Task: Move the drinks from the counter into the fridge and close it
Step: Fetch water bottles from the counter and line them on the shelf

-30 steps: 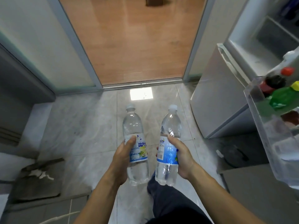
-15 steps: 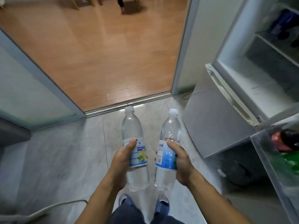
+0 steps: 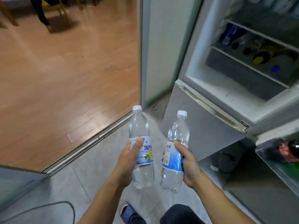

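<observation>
My left hand (image 3: 127,160) grips a clear water bottle with a white cap and a pale blue and green label (image 3: 140,131). My right hand (image 3: 188,164) grips a second clear bottle with a white cap and a blue label (image 3: 178,131). Both bottles are held upright, side by side, above the grey floor. The fridge (image 3: 239,97) stands open at the right. Its shelves hold several drinks, among them a bottle with a yellow cap (image 3: 265,56). The open door's rack (image 3: 265,160) at the far right holds a dark bottle with a red label (image 3: 289,150).
A closed lower fridge door (image 3: 200,126) faces me just beyond the bottles. A sliding door track (image 3: 90,136) runs between the grey tiles and a wooden floor. A grey cable (image 3: 48,207) lies at lower left. Chair legs (image 3: 64,15) stand far back.
The view has swung right and up toward the fridge, so its shelves now show. Both hands still hold the bottles, now closer to the fridge.
</observation>
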### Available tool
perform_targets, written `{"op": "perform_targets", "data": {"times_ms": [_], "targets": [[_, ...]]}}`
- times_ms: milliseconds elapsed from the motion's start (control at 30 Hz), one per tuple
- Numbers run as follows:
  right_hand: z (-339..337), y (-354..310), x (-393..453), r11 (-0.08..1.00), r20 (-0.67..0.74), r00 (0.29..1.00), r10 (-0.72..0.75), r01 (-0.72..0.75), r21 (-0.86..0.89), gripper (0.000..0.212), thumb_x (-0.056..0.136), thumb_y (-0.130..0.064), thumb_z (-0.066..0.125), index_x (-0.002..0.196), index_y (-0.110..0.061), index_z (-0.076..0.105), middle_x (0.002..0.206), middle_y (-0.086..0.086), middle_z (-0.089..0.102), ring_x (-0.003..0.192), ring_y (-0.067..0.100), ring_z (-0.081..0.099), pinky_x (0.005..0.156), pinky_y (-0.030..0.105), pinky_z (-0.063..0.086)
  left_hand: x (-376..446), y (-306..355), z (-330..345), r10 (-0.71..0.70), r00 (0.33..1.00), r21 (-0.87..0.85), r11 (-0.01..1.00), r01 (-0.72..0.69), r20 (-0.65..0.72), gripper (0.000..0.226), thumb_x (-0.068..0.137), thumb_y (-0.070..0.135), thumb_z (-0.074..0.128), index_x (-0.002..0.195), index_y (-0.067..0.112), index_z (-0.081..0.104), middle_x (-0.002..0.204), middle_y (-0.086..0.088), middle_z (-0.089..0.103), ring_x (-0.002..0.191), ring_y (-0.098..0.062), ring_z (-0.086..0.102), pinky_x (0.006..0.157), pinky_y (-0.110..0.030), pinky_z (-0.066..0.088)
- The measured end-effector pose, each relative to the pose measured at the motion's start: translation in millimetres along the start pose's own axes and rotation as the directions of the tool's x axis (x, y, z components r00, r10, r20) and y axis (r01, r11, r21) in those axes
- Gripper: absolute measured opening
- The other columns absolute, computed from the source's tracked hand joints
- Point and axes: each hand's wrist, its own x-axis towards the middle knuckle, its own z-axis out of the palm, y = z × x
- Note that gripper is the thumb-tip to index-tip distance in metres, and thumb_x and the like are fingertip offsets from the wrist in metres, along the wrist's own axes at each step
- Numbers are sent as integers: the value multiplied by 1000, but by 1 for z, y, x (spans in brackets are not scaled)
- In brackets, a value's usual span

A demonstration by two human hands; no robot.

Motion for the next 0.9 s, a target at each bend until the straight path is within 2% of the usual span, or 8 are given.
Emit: {"op": "perform_targets", "data": {"times_ms": [133, 300, 400, 533, 600, 700, 800, 900], "targets": [[8, -18, 15, 994, -109, 993, -44, 55, 96, 78, 59, -53, 79, 122, -10, 63, 109, 21, 73, 96, 36, 72, 83, 46, 58, 41, 35, 9, -30, 994, 36, 999, 26, 103, 61, 66, 54, 72, 110, 12, 68, 94, -14, 76, 76, -26, 74, 59, -33, 57], [-7, -48, 36, 974, -234, 968, -91, 135, 180, 78, 57, -54, 80, 119, -8, 66, 94, 16, 74, 81, 29, 73, 73, 39, 57, 89, 69, 50, -45, 973, 130, 991, 15, 227, 65, 74, 54, 74, 120, 8, 64, 98, -15, 74, 83, -30, 71, 72, -40, 56], [-23, -73, 51, 961, -288, 948, -132, 194, 199, 80, 54, -56, 80, 117, -8, 68, 95, 15, 75, 81, 28, 73, 76, 40, 57, 115, 89, 83, -57, 955, 187, 982, 2, 290, 66, 72, 56, 69, 119, 10, 65, 98, -14, 75, 81, -29, 73, 70, -38, 56], [-42, -110, 69, 942, -318, 935, -160, 241, 235, 84, 50, -61, 84, 117, -13, 71, 108, 18, 74, 95, 34, 72, 89, 48, 57, 143, 118, 129, -92, 926, 217, 976, 12, 365, 67, 71, 59, 66, 118, 11, 67, 97, -14, 76, 79, -29, 75, 62, -35, 58], [-53, -130, 75, 939, -334, 926, -175, 259, 226, 90, 45, -66, 86, 116, -13, 71, 108, 18, 74, 94, 32, 73, 85, 44, 58, 155, 133, 154, -100, 906, 212, 977, 12, 411, 70, 72, 58, 68, 122, 10, 65, 96, -12, 75, 78, -27, 73, 65, -36, 57], [-70, -165, 84, 926, -367, 912, -182, 285, 248, 81, 52, -61, 83, 114, -11, 71, 103, 16, 75, 88, 30, 74, 76, 39, 58, 172, 150, 196, -109, 885, 211, 977, 12, 453, 74, 70, 57, 75, 125, 9, 62, 95, -13, 73, 79, -26, 72, 68, -38, 58], [-86, -204, 88, 881, -437, 863, -254, 392, 263, 58, 58, -58, 80, 101, -19, 77, 98, 13, 76, 84, 28, 74, 68, 36, 60, 187, 165, 236, -133, 845, 167, 985, 52, 518, 76, 69, 55, 72, 125, 4, 61, 91, -13, 72, 73, -24, 71, 63, -37, 58], [-101, -245, 93, 841, -523, 791, -318, 490, 230, 41, 67, -52, 75, 101, -28, 75, 96, 6, 77, 87, 26, 74, 75, 42, 62, 206, 184, 273, -170, 797, 161, 983, 93, 580, 69, 71, 53, 74, 117, 2, 65, 88, -15, 70, 71, -28, 69, 66, -39, 57]]}}
